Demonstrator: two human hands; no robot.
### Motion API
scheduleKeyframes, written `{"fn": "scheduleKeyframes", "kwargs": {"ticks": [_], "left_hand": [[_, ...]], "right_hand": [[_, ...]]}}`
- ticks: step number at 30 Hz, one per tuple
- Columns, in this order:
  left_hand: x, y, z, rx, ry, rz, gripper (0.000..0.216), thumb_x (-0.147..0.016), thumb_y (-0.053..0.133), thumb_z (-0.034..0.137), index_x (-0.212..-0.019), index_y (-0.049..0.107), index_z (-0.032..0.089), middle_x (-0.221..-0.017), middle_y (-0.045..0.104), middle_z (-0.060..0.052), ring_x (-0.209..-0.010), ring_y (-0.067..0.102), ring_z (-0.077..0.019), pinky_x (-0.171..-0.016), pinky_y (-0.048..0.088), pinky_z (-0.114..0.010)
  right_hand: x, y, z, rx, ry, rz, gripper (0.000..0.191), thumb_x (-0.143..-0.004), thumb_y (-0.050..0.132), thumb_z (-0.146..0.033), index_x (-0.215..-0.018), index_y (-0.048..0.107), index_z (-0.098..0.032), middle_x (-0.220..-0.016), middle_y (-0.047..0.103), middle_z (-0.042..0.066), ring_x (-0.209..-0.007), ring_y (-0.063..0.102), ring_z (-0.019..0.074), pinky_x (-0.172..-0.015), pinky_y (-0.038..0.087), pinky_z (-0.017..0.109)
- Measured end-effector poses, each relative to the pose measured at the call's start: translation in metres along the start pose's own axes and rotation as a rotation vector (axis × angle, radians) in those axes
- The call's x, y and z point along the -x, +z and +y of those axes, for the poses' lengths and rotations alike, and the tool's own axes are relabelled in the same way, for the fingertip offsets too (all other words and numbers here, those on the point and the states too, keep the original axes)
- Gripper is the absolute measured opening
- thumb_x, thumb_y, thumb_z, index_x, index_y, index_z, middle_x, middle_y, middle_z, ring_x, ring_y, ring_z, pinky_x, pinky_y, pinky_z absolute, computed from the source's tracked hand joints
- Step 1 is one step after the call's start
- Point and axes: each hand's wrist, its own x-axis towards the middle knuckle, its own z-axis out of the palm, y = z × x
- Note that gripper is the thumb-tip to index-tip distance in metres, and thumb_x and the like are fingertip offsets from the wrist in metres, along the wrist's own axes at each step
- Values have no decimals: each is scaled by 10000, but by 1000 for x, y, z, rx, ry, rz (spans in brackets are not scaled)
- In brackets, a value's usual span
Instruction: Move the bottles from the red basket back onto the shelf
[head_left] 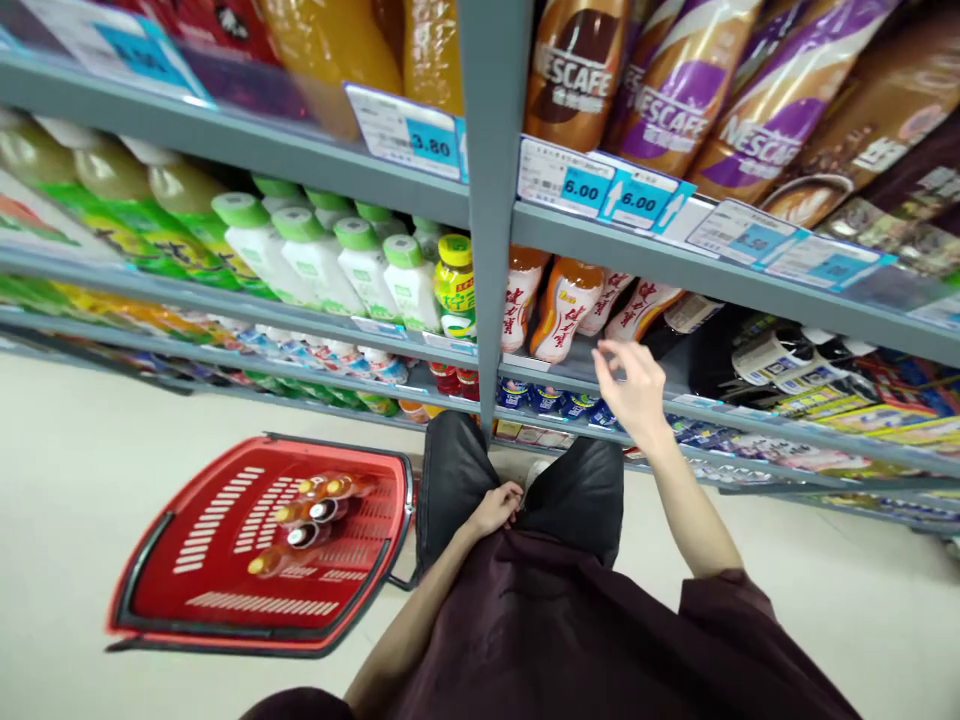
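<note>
My right hand [634, 388] is raised in front of a shelf, fingers apart and holding nothing. It is nearest to the orange-capped bottles with white and red labels [562, 310] on that shelf. My left hand [496, 507] rests curled against my dark trousers near the knee, with nothing visible in it. On the floor to my left sits a red shopping basket [225, 610] holding several small bottles [311, 520] lying on their sides.
A grey shelf upright [491, 200] stands right in front of me. White bottles with green caps [360, 265] fill the shelf to the left. Nescafe bottles [675, 90] line the shelf above, over blue price tags [607, 190]. The floor is pale.
</note>
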Motion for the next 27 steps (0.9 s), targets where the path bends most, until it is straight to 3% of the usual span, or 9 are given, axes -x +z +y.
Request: {"fn": "scheduleKeyframes", "kwargs": {"ticks": [2,4,6,9,12,14,19,22,27], "left_hand": [[-1,0,2,6,-3,-5,338,-860,542,436,-1075,563,177,-776,615,-11,-607,633,-168,-504,526,-268],[-1,2,3,22,-10,-5,329,-875,531,419,-1088,563,171,-781,614,-15,-594,628,-168,-503,527,-273],[0,6,5,52,-22,-2,310,-883,536,390,-1094,575,167,-783,619,-18,-591,630,-168,-509,528,-273],[4,11,7,119,-47,14,264,-864,579,327,-1070,614,165,-761,626,-14,-580,625,-162,-524,524,-263],[7,12,8,204,-51,30,219,-833,627,266,-1026,650,164,-731,626,-3,-564,610,-146,-530,511,-243],[10,11,8,264,-35,29,209,-815,655,243,-1008,665,164,-730,638,-2,-556,610,-139,-524,503,-234],[14,8,15,459,48,21,247,-824,690,298,-1030,654,167,-757,666,-22,-595,641,-153,-532,522,-249],[15,2,19,604,115,63,325,-832,711,390,-1048,638,159,-811,669,-46,-645,649,-155,-554,531,-259],[22,-20,24,858,217,239,442,-804,748,468,-1083,620,150,-840,646,-49,-682,638,-147,-583,528,-257]], "right_hand": [[35,5,-1,-73,11,-87,198,-1045,531,-245,-1131,697,-181,-656,602,-9,-746,688,182,-792,574,330],[71,11,-1,-161,32,-182,238,-1044,511,-210,-1227,663,-188,-725,649,-2,-807,719,174,-839,589,326],[107,17,2,-222,66,-305,332,-1035,527,-225,-1359,593,-196,-983,731,61,-1016,730,195,-981,580,379],[163,27,17,-273,65,-557,379,-1034,527,-286,-1400,578,-197,-1373,645,142,-1310,613,249,-1135,504,472],[225,42,50,-324,100,-719,328,-1042,504,-363,-1261,664,-178,-1302,691,142,-1242,645,264,-1101,523,498],[267,50,76,-312,164,-776,410,-1022,496,-471,-1171,706,-152,-1243,722,170,-1200,666,309,-1071,531,555],[340,52,121,-293,370,-772,578,-996,405,-582,-1043,756,-124,-1228,739,209,-1295,629,380,-1166,396,663],[352,51,122,-292,420,-705,573,-979,419,-588,-1043,753,-127,-1249,734,205,-1322,618,373,-1223,304,661],[347,52,110,-233,466,-640,587,-955,421,-629,-1020,752,-148,-1216,747,200,-1356,589,391,-1205,331,649]]}}
